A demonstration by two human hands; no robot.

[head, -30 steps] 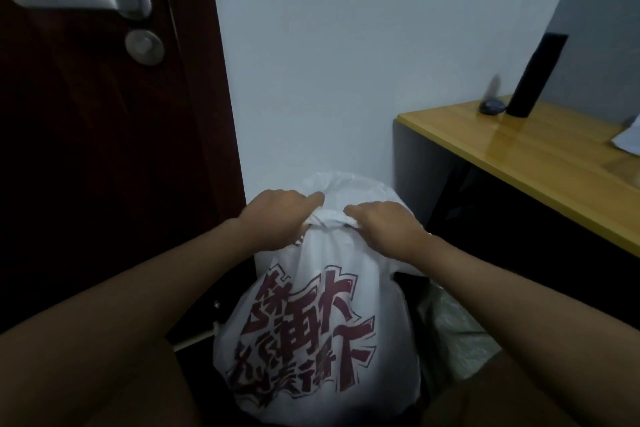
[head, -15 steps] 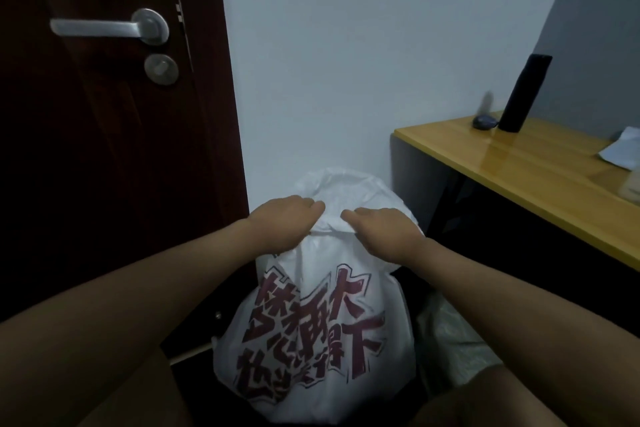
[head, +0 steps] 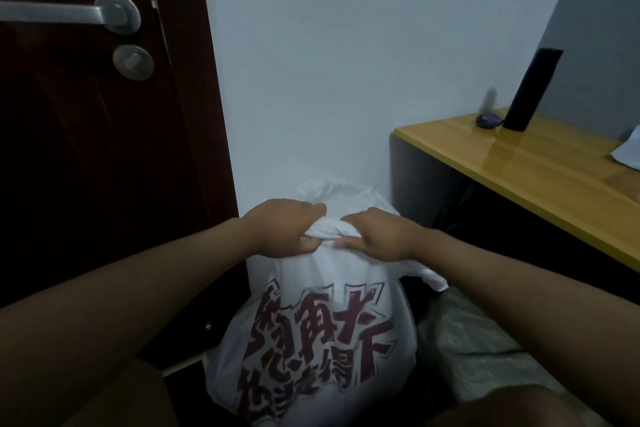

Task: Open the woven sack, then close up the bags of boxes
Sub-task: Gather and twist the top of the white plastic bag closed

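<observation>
White plastic bag [head: 311,340], red lettering, bulging; mouth bunched. Left hand [head: 284,229] and right hand [head: 377,236] both grip the bunch; wooden desk [head: 536,170] right of bag.

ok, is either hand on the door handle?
No, left hand and right hand both grip the gathered top of the white bag.

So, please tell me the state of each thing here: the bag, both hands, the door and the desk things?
white printed bag: upright, mouth gathered shut
left hand: grips the gathered top
right hand: grips the gathered top
door: closed
black cylinder: upright on the desk
</observation>
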